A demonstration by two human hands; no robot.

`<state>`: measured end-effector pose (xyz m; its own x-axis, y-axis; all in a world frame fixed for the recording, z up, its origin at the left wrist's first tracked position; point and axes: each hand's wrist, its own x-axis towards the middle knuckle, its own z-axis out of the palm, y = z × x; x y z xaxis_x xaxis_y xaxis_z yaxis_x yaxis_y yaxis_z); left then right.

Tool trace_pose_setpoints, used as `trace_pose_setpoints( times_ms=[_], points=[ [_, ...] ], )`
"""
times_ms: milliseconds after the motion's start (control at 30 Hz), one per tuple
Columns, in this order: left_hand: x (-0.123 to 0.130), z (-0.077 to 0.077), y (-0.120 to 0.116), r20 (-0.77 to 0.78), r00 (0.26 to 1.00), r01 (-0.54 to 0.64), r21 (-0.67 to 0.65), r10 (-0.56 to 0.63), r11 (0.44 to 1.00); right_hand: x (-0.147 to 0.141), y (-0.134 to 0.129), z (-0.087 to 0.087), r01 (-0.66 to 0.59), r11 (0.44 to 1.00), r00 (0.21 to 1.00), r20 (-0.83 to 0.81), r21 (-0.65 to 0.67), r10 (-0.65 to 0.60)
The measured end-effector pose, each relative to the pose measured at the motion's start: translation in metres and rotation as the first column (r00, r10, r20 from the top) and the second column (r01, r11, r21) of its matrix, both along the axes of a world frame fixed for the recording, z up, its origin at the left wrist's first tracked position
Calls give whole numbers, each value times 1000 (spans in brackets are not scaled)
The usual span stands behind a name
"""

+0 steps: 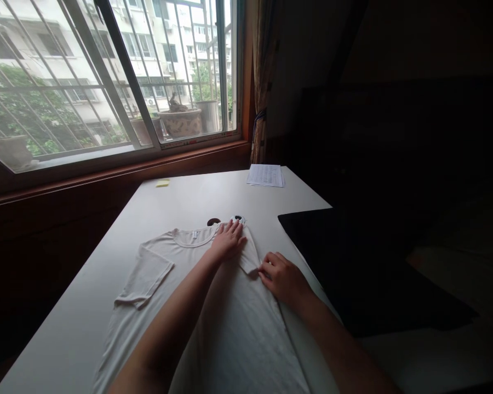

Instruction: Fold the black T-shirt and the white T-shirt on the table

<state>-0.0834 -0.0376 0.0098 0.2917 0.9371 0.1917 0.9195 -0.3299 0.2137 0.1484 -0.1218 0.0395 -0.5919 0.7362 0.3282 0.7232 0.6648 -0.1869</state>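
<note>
white short-sleeved t-shirt point(238, 323) lies spread on the white table point(86, 284), neckline toward the far side, hem running out of view at the near edge. left forearm reaches diagonally across the shirt from the near edge; left hand point(229, 239) palm down on the shoulder beside the collar, fingers extended and slightly parted, pressing flat, grasping nothing. right forearm comes in from the lower right; right hand point(283, 276) curled, thumb and fingertips closed on the hem corner of the nearby sleeve point(251, 261). just past the collar, a brown round object point(213, 221), partly covered. farther out: yellow sticky notes point(162, 183), printed sheets point(265, 175), then a barred window point(181, 65).
</note>
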Motion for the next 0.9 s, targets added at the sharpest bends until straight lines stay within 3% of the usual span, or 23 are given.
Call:
trace_pose_setpoints(
  times_ms=[200,433,633,900],
  points=[
    [-19,16,-2,71,997,-32,53,28,998,-7,0,-4,-29,998,999,-18,63,30],
    [-32,28,-7,122,988,98,-12,-95,995,-19,0,-5,-102,991,995,13,92,101],
    [-37,32,-6,162,987,13,-128,8,992,-18,-2,-6,-115,993,981,-155,36,120],
    [-38,46,-8,124,985,-71,-340,120,938,-17,4,-18,-189,982,931,-313,30,188]
  ],
)
